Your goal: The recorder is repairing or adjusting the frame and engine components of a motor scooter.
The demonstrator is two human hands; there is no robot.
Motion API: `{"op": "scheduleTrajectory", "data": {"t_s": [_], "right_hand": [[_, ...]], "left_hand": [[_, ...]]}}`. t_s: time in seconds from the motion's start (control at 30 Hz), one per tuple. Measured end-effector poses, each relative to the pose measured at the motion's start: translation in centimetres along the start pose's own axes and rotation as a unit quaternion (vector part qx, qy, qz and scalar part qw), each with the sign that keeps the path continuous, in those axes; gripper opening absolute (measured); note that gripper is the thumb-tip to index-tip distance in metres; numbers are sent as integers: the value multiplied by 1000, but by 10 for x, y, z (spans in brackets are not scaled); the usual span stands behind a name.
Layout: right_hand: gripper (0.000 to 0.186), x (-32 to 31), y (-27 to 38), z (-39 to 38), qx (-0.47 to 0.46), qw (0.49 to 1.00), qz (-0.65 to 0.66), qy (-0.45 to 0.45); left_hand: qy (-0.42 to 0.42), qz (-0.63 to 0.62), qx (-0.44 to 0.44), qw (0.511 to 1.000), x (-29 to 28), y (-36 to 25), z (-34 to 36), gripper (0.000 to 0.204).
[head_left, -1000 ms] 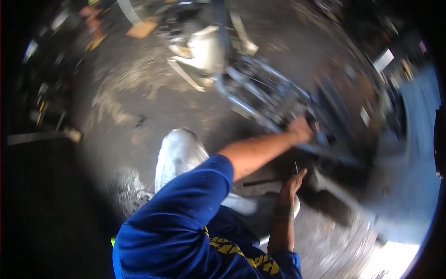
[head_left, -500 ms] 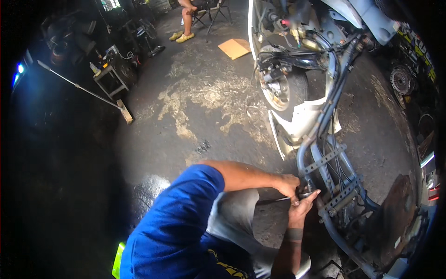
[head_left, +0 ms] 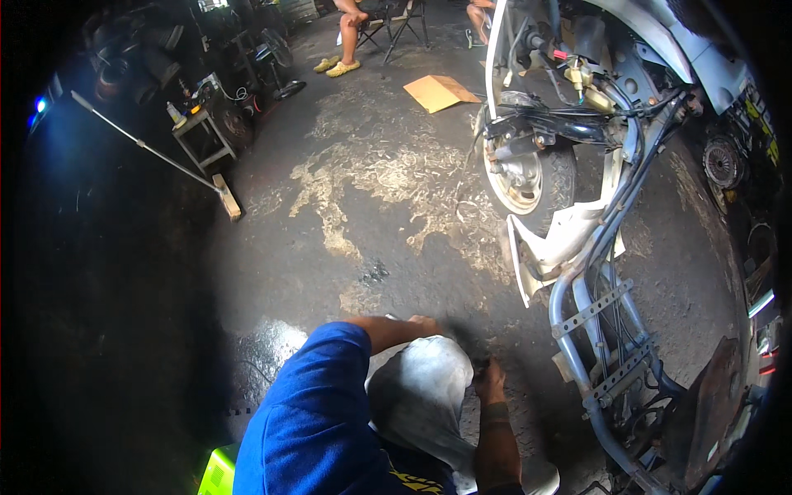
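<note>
My left hand (head_left: 426, 325) is just beyond my raised knee, blurred and partly covered by it, so its fingers do not show clearly. A small pale tip (head_left: 393, 317) shows beside that forearm; its kind cannot be told. To the right of the knee, my right hand (head_left: 492, 380) is closed, with something dark at its fingers that I cannot make out. Both hands are apart from the stripped motorcycle frame (head_left: 584, 308), whose grey-blue tubes and perforated cross-straps stand to the right.
A front wheel (head_left: 521, 183) and a white fairing panel (head_left: 569, 231) are at the frame's far end. Flattened cardboard (head_left: 437, 92) lies on the floor. A long-handled broom (head_left: 226, 198) lies left, near a small stand (head_left: 202, 136). A seated person's legs (head_left: 348, 41) show at the back.
Both hands have moved left, away from the motorcycle frame, where they were together around a dark round metal part. They are now apart at my knee. The view has shifted slightly.
</note>
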State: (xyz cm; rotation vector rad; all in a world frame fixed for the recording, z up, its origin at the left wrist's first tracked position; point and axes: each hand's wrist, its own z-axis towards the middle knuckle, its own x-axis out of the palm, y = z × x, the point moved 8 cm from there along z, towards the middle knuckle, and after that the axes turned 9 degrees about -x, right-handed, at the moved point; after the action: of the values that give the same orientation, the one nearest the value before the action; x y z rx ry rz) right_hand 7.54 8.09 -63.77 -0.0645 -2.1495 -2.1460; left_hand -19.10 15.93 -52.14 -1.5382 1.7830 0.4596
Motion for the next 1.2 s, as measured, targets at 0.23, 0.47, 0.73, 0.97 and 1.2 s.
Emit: {"op": "scheduleTrajectory", "data": {"t_s": [0.23,0.47,0.73,0.97,1.2], "right_hand": [[20,52,52,-5,234,901,269,-245],[28,105,95,29,-190,945,-267,17],[52,185,102,40,350,923,148,56],[53,229,127,30,345,851,351,182],[38,153,97,-12,194,967,79,143]], "left_hand": [[-80,-26,-163,983,83,120,-37,31],[-4,-200,-93,975,69,107,8,34],[-48,-160,-59,984,0,117,-6,34],[-67,-129,-29,989,-12,119,-19,34],[-72,-89,16,993,-11,99,-16,34]]}}
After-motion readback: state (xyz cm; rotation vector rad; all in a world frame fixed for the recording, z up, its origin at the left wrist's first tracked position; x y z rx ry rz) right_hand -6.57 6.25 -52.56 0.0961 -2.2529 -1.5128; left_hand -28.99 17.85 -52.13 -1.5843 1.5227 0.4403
